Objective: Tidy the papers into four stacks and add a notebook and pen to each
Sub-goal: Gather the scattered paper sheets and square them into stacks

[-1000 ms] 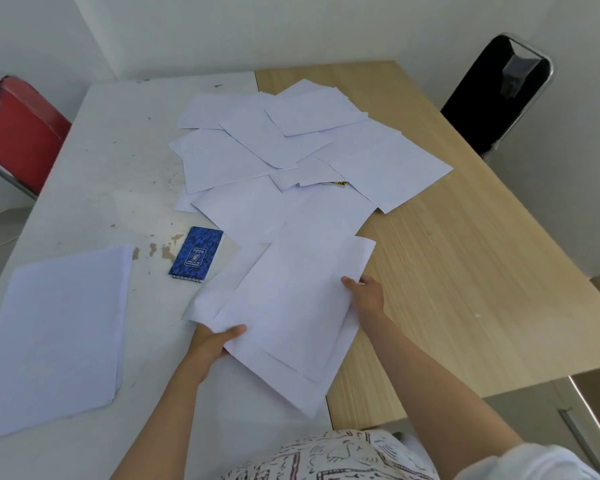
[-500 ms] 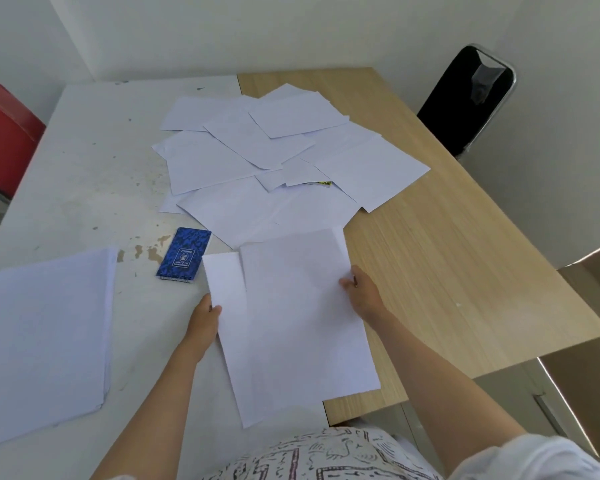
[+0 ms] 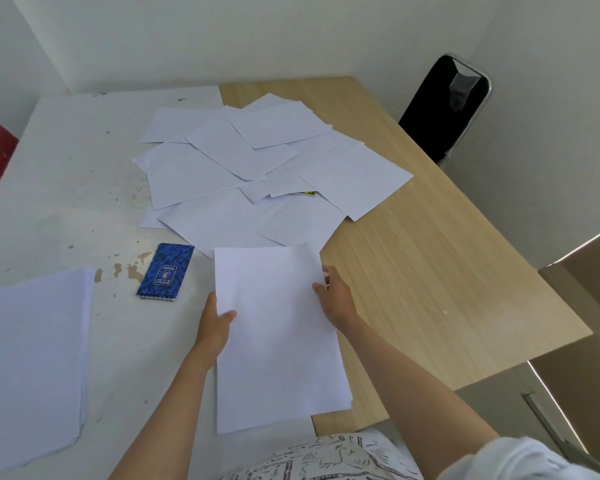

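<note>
1. The small pile of sheets [image 3: 278,337] in hand could fan apart again if one hand lets go before the edges are squared. The sheets look thin and slick, so I judge that a sideways nudge would slide the top one off.
2. This pile straddles the seam between the white table [image 3: 66,202] and the wooden table [image 3: 430,265], with its near end close to the table edge. A careless push toward the person could send it off the edge.
3. The loose sheets [image 3: 257,174] farther back overlap at all angles. Grabbing several at once risks creasing a corner or dragging along whatever lies hidden under them; a small yellow-and-black item [image 3: 307,193] peeks out there, and I cannot tell what it is.
4. The left hand [image 3: 215,323] grips the pile's left edge, thumb curled over the top sheet and fingers hidden underneath.
5. The right hand [image 3: 336,296] holds the right edge, nearer the far corner, fingers bent against the paper's side, thumb on top.
6. So the pile sits between both hands, pinched at its two long edges.
7. A finished stack [image 3: 28,362] lies well to the left on the white table.
8. The blue notebook [image 3: 167,271] lies just left of the held pile, not touching it and not yet on any stack. No pen is in view.
</note>
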